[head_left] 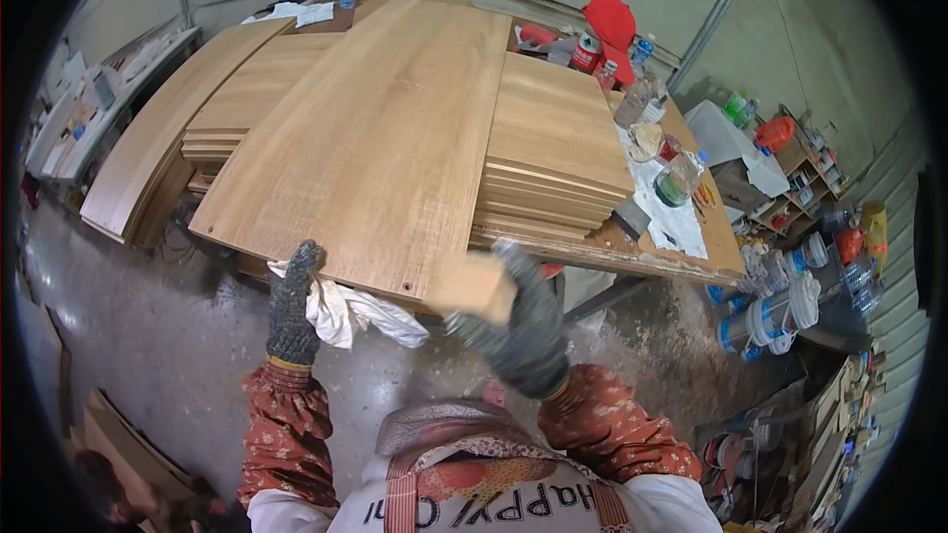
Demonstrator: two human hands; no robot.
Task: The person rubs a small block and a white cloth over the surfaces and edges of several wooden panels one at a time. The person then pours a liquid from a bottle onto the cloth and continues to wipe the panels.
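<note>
A large light wood-grain panel [365,138] lies flat across the stacks, with small holes at its near corners. My left hand [292,311], in a dark grey knit glove, is closed at the panel's near left edge, its thumb on top and its other fingers mostly hidden. A crumpled white cloth [360,314] hangs beside it, below the edge. My right hand [523,331], gloved alike and smeared by motion, grips a tan block [474,286] at the panel's near right corner. Whether the block touches the panel, I cannot tell.
Stacked wooden boards [553,138] stand right of the panel, and longer boards [178,128] stand left. Plastic bottles [676,178], a can [586,52] and a red cap [612,30] crowd the table's right end. White buckets [775,321] sit on the floor at right.
</note>
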